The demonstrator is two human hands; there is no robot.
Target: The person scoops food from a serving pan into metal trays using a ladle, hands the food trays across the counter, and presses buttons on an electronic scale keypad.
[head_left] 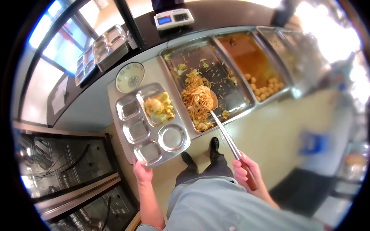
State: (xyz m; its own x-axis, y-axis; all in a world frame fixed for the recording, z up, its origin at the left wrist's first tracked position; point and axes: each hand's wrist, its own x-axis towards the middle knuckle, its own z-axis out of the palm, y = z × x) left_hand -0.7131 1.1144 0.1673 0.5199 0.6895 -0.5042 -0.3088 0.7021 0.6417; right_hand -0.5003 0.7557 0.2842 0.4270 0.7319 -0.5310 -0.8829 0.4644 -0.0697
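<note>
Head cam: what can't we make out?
All in the head view:
Serving spoon: bowl partly hidden by noodles.
Left hand: grip underneath hidden by the compartment tray.
Rightmost food pan: contents lost to blur.
Keypad device: screen reading too small.
Dark shape behind it: cut off by top edge.

a canteen serving line: steel food pans (192, 57) hold fried noodles (197, 100) and small round balls (268, 89), a compartment tray (136, 131) carries a portion, stacked trays (110, 45) wait nearby, and a keypad terminal (174, 19) stands on the dark countertop (221, 16).
</note>
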